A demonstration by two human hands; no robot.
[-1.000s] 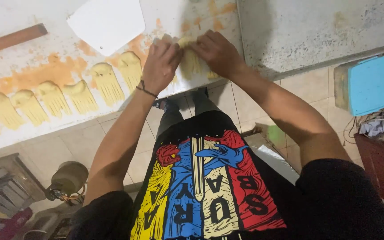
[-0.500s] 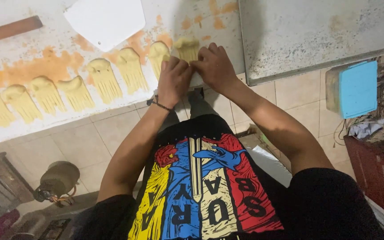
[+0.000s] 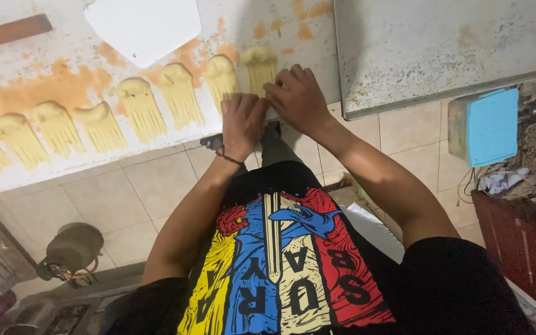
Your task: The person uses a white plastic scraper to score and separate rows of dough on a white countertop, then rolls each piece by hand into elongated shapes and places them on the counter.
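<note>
Along the near edge of a pale worktable [image 3: 63, 167], smeared with orange stains, a person standing on a tiled floor [image 3: 150, 192] presses both bare hands down on a piece of yellow dough [image 3: 260, 67]. The left hand [image 3: 241, 119], a dark band at its wrist, lies flat with fingers together just at the table's edge; the right hand [image 3: 299, 96] rests beside it, fingers spread over the lower end of the piece. Neither hand grips anything; both bear down, palms hidden against the surface.

Eight shaped pieces appear done, set in a row [image 3: 103, 121] that runs leftward along the same edge, each with a rounded head and a ridged, comb-like tail, soft and matte. The piece under the hands sits at the right end of that row and looks to be the one being formed; how many remain cannot be told, since no unshaped dough shows.

A smooth white scraper [image 3: 144, 28] with rounded corners lies toward the far edge, and a reddish wooden bar [image 3: 7, 32] near the far left corner. A worn grey metal tray [image 3: 448, 49], scuffed and spotted, overhangs the table's right end. A light-blue box [image 3: 485, 127] stands on the floor to the right, a small round burner [image 3: 72, 251] to the left.
</note>
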